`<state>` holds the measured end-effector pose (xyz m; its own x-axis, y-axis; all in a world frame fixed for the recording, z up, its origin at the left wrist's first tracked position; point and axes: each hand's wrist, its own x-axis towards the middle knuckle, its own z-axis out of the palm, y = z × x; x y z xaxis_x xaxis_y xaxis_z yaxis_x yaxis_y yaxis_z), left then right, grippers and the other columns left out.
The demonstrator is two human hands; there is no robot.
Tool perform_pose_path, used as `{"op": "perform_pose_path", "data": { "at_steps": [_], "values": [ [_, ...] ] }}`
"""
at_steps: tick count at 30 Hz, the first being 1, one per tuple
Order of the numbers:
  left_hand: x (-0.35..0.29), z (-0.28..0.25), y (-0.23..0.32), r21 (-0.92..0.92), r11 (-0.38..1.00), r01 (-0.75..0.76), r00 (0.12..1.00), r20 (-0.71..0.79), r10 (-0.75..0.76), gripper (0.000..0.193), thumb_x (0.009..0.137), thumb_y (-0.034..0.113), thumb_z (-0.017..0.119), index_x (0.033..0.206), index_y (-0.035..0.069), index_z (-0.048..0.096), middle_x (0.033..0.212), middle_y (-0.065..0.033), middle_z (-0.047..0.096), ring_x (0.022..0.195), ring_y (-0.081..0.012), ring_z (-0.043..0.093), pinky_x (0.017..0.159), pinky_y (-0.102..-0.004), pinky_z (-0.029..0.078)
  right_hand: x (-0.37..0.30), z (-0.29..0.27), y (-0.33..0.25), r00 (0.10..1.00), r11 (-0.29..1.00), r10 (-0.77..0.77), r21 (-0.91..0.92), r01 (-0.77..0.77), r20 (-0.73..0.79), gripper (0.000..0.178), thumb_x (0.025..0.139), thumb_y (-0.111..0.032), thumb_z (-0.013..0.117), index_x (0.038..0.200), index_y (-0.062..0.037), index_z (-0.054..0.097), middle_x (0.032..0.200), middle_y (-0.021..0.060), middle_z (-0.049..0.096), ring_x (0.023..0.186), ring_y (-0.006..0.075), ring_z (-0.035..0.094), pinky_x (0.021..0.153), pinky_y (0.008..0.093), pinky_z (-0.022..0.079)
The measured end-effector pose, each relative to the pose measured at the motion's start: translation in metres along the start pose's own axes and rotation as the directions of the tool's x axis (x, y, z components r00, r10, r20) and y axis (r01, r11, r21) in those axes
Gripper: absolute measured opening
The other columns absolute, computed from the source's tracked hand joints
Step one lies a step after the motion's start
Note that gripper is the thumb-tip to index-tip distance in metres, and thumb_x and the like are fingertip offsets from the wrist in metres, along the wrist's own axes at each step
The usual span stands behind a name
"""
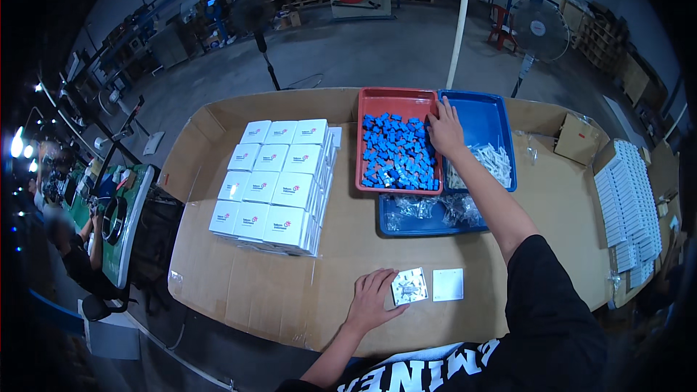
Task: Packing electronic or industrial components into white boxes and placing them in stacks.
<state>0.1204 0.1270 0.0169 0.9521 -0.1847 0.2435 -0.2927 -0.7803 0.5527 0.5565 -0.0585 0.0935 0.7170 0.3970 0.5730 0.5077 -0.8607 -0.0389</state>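
Observation:
My left hand [372,300] grips a small, shallow white box [410,296] on the cardboard surface, fingers at its upper left edge and thumb by its lower edge. Small pieces lie inside it. Just right of the box lies a flat white square cover [448,284], apart from it. My right hand [445,131] is stretched out over the side where a red tray [399,94] meets a blue tray [472,99], fingers extended and apart; I see nothing in it. Many small blue connector-like pieces [396,152] fill the red tray. White slender parts [491,165] lie in the blue tray's near end.
Stacked white boxes [272,181] stand at left. Another blue tray [428,229] with clear plastic bags [461,210] sits in front of the upper trays. Piled white pieces [628,210] occupy the far right, near a cardboard box [577,139]. Low cardboard walls [290,101] edge the surface.

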Motion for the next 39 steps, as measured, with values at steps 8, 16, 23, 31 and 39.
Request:
{"op": "perform_pose_path", "data": {
  "at_steps": [8, 16, 23, 31, 39],
  "values": [
    [0.008, 0.002, 0.0, -0.003, 1.0, -0.026, 1.0, 0.018, 0.026, 0.081, 0.08, 0.049, 0.084, 0.144, 0.009, 0.054, 0.143, -0.0094, 0.056, 0.138, -0.0249, 0.05, 0.114, -0.0481, 0.032, -0.002, -0.004, 0.008, 0.994, 0.996, 0.077, 0.058, -0.072, -0.083, 0.024, 0.085, -0.015, 0.078, 0.107, -0.0061, 0.073, 0.156, 0.0198, 0.045, 0.156, 0.0415, 0.027, 0.124, 0.0564, 0.029],
    [0.002, -0.003, 0.003, -0.015, 1.0, -0.017, 1.0, 0.021, 0.017, 0.082, 0.078, 0.047, 0.085, 0.142, 0.005, 0.056, 0.141, -0.01, 0.058, 0.136, -0.0287, 0.05, 0.115, -0.0484, 0.031, -0.061, -0.151, -0.058, 0.673, 0.925, -0.058, 0.214, 0.315, -0.738, 0.025, 0.075, -0.004, 0.087, 0.096, -0.012, 0.076, 0.132, 0.0151, 0.065, 0.117, 0.035, 0.06, 0.097, 0.0447, 0.048],
    [0.003, 0.001, 0.005, 0.023, 1.0, -0.018, 0.999, 0.051, 0.017, 0.084, 0.079, 0.049, 0.083, 0.145, 0.006, 0.054, 0.143, -0.0104, 0.058, 0.137, -0.0288, 0.048, 0.116, -0.0485, 0.03, -0.114, -0.202, -0.063, 0.673, 0.922, -0.092, 0.192, 0.336, -0.734, 0.028, 0.077, -0.004, 0.086, 0.102, -0.0102, 0.074, 0.122, 0.0153, 0.069, 0.111, 0.0333, 0.064, 0.093, 0.0439, 0.05],
    [0.002, 0.005, 0.013, -0.011, 1.0, 0.006, 0.999, 0.052, -0.005, 0.088, 0.075, 0.043, 0.087, 0.147, 0.005, 0.053, 0.142, -0.012, 0.06, 0.135, -0.0322, 0.049, 0.116, -0.0505, 0.029, -0.173, -0.229, -0.083, 0.916, -0.882, 0.228, 0.469, 0.05, 0.33, 0.039, 0.108, -0.012, 0.059, 0.145, -0.0082, 0.05, 0.121, 0.011, 0.067, 0.093, 0.0141, 0.07, 0.082, 0.0286, 0.063],
    [-0.013, 0.018, 0.022, -0.037, 0.998, 0.051, 0.998, 0.027, -0.05, 0.089, 0.079, 0.043, 0.086, 0.148, 0.002, 0.051, 0.146, -0.0153, 0.056, 0.139, -0.0349, 0.047, 0.116, -0.0541, 0.029, -0.221, -0.222, -0.082, 0.917, -0.996, 0.07, -0.023, 0.086, 0.393, 0.046, 0.112, -0.01, 0.048, 0.152, 0.0067, 0.037, 0.138, 0.0238, 0.052, 0.107, 0.021, 0.067, 0.101, 0.0362, 0.064]
  ]
}}
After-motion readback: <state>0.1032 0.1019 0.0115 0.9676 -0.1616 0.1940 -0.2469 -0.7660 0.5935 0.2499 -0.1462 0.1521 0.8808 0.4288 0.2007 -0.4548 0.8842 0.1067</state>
